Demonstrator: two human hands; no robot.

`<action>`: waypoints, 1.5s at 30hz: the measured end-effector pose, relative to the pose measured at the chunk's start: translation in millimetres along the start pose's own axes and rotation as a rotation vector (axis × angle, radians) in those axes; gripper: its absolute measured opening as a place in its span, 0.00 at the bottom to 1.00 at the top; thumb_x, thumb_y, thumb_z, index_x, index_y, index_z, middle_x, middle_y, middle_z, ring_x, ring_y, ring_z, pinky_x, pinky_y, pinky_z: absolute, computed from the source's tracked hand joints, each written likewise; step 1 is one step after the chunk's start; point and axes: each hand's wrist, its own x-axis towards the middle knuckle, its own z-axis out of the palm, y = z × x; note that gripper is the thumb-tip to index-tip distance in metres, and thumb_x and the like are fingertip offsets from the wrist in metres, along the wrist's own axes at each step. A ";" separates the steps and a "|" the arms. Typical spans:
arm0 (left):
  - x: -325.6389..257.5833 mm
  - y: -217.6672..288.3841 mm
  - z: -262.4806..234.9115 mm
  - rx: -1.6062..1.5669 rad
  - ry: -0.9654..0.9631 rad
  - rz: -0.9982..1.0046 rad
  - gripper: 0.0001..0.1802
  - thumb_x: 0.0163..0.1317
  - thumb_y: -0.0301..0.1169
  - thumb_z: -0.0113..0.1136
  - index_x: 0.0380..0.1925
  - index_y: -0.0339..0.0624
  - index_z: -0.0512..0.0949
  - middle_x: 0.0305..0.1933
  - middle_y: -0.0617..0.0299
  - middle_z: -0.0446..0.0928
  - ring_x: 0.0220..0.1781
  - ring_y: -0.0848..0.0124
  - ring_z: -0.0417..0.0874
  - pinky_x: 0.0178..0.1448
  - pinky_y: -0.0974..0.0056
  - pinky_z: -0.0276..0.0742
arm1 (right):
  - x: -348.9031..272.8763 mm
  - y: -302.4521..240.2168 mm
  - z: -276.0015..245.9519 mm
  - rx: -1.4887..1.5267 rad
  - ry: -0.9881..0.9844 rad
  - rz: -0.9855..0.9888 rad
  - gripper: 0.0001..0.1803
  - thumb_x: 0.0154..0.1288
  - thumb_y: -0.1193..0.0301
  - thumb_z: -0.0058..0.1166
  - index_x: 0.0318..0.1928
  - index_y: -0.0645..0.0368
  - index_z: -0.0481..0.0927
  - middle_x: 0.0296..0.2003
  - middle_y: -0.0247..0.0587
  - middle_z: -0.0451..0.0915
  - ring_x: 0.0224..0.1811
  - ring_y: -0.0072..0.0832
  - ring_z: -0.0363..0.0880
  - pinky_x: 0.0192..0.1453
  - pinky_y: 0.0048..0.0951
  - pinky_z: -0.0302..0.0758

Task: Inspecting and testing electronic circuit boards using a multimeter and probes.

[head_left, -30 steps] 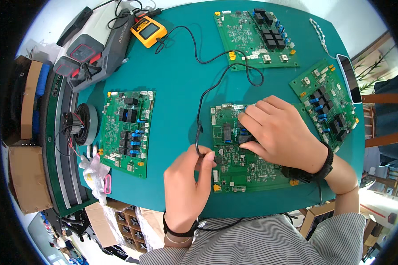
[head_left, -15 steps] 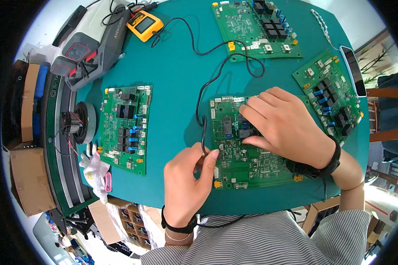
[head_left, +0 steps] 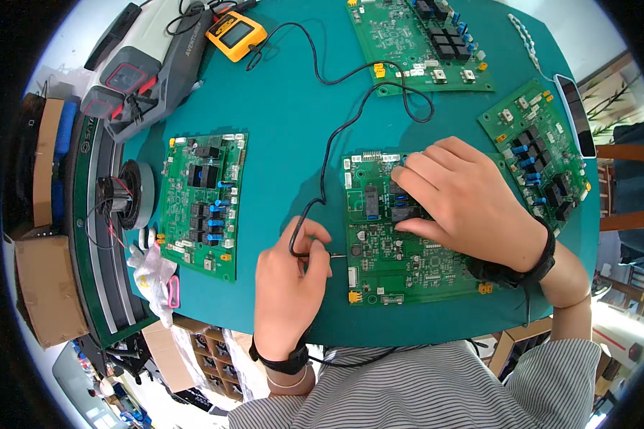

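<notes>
My left hand is closed on a slim probe, whose thin metal tip points at the left edge of a green circuit board. Most of the probe is hidden by my fingers. From it a black cable winds up to a yellow handheld meter with a grey screen. My right hand lies over the upper right of that board, fingers curled and thumb bent around its black block-shaped components. What the fingertips grip underneath is partly covered.
Another circuit board lies to the left, one at the back and one at the right beside a phone. At the left edge are a tape roll, a white glove and a grey-white machine.
My left hand has drawn back to the left, and the probe's tip now shows past my fingers. The cable's lower end has shifted left. My right hand stays on the board.
</notes>
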 end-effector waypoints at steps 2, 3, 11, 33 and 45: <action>0.4 7.3 -2.4 0.077 -0.012 -0.051 0.08 0.71 0.22 0.49 0.37 0.32 0.79 0.23 0.61 0.76 0.24 0.77 0.78 0.28 0.69 0.68 | 0.5 0.2 -3.5 0.011 -0.041 0.009 0.26 0.51 0.57 0.71 0.44 0.59 0.76 0.40 0.37 0.76 0.45 0.35 0.77 0.56 0.36 0.73; 0.2 6.7 -2.7 0.077 -0.012 -0.052 0.08 0.71 0.22 0.49 0.37 0.32 0.79 0.23 0.61 0.76 0.24 0.77 0.78 0.28 0.69 0.68 | 0.9 0.1 -4.7 0.022 -0.082 0.017 0.29 0.51 0.57 0.71 0.49 0.61 0.78 0.42 0.39 0.77 0.46 0.36 0.77 0.58 0.38 0.74; -6.6 16.8 -16.7 0.124 -0.224 0.144 0.12 0.69 0.18 0.47 0.46 0.31 0.80 0.27 0.59 0.75 0.32 0.73 0.80 0.36 0.67 0.73 | -1.2 1.8 0.7 0.040 -0.012 0.005 0.23 0.54 0.58 0.70 0.42 0.58 0.75 0.40 0.38 0.75 0.46 0.35 0.76 0.57 0.37 0.71; 2.9 -11.1 -11.2 -0.091 -0.219 0.178 0.20 0.60 0.13 0.41 0.50 0.32 0.77 0.33 0.53 0.76 0.34 0.63 0.79 0.41 0.61 0.76 | -3.2 1.6 3.4 0.047 -0.007 -0.002 0.25 0.56 0.57 0.70 0.45 0.60 0.76 0.44 0.37 0.75 0.48 0.34 0.75 0.60 0.38 0.70; -1.6 -10.5 -7.6 -0.020 -0.167 0.176 0.13 0.59 0.11 0.43 0.42 0.31 0.73 0.29 0.52 0.74 0.30 0.63 0.76 0.38 0.63 0.73 | -4.3 1.4 3.9 0.028 -0.001 0.002 0.24 0.56 0.56 0.69 0.44 0.60 0.76 0.43 0.38 0.76 0.48 0.35 0.76 0.60 0.38 0.70</action>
